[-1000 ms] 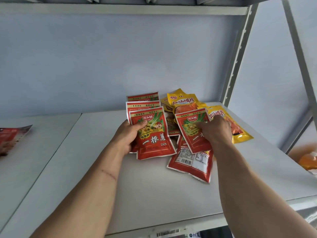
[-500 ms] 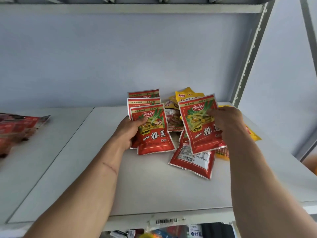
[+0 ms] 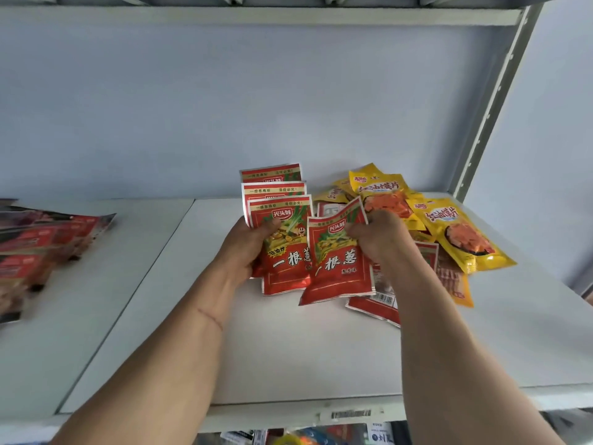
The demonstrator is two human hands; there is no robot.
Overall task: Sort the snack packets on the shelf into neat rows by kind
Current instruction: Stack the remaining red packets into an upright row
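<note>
A barcode label sticks on the shelf's front edge.

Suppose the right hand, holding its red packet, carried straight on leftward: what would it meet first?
Most likely the red packets fanned in the left hand; the packet gripped by the right hand already overlaps their front one, though depth is unclear.

Two bare forearms, no sleeves, thin scratch line across the left forearm, no rings visible
</note>
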